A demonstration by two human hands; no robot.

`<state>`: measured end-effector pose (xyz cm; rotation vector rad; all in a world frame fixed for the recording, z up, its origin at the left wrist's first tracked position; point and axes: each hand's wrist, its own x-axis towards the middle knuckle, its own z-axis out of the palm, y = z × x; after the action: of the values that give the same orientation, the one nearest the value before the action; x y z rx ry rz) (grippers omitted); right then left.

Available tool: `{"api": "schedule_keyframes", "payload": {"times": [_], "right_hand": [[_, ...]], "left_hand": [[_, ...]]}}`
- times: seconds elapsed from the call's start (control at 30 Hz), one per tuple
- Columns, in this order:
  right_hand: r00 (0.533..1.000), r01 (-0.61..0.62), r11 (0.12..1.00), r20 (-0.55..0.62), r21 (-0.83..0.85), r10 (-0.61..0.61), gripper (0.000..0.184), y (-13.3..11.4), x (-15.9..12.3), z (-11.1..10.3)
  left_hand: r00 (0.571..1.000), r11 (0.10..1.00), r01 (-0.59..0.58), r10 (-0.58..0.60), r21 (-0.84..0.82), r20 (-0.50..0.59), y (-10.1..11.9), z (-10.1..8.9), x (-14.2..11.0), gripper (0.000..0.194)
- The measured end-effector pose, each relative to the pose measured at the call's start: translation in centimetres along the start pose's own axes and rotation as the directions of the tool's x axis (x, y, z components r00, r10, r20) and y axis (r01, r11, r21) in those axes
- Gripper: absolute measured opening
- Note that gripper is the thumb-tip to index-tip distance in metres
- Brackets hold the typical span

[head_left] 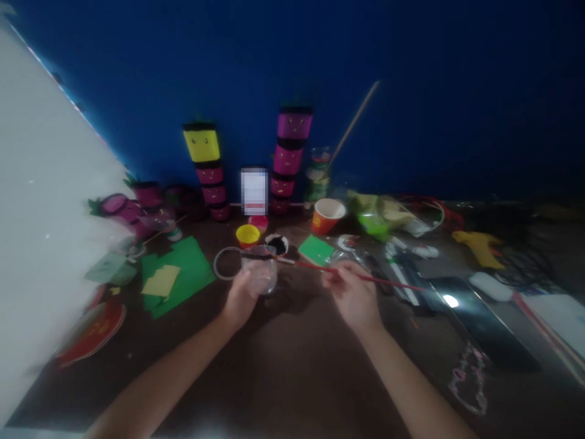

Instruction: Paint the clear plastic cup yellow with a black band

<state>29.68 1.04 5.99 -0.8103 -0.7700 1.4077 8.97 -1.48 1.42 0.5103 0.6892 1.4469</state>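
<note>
My left hand (242,299) has its fingers wrapped round a see-through plastic cup (265,280), which carries a dark band near its upper edge. In my right hand (355,299) is a long thin paintbrush with a red handle (315,266). Its dark tip points left and lies at the cup's upper edge; blur hides whether they touch. Just behind the cup stand a small pot of black paint (276,246), a yellow paint pot (248,235) and a pink one (258,224).
Stacked purple cups with drawn faces (287,160) and a yellow-topped stack (211,177) line the blue wall. Green paper (189,268) lies left. An orange paper cup (328,216), yellow glue gun (479,245), dark phone-like slab (484,323) and beaded string (470,381) are right.
</note>
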Motion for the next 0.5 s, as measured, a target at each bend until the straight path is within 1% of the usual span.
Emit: {"api": "schedule_keyframes", "payload": {"times": [0.13,0.3,0.5], "right_hand": [[1.000,-0.008,1.000,0.003,0.000,0.008,0.009,0.02,0.07,0.07],[0.999,0.016,1.000,-0.041,0.009,-0.016,0.009,-0.15,0.31,-0.15],[1.000,0.000,1.000,-0.004,-0.008,0.000,0.007,-0.01,0.01,0.00]], "left_hand": [[0.999,1.000,-0.007,0.007,-0.003,0.033,-0.07,0.00,-0.10,0.027],[1.000,1.000,-0.018,0.018,-0.003,0.006,-0.15,-0.09,0.01,0.029],[1.000,1.000,-0.007,0.007,0.010,0.014,-0.19,-0.29,0.07,0.030]]}}
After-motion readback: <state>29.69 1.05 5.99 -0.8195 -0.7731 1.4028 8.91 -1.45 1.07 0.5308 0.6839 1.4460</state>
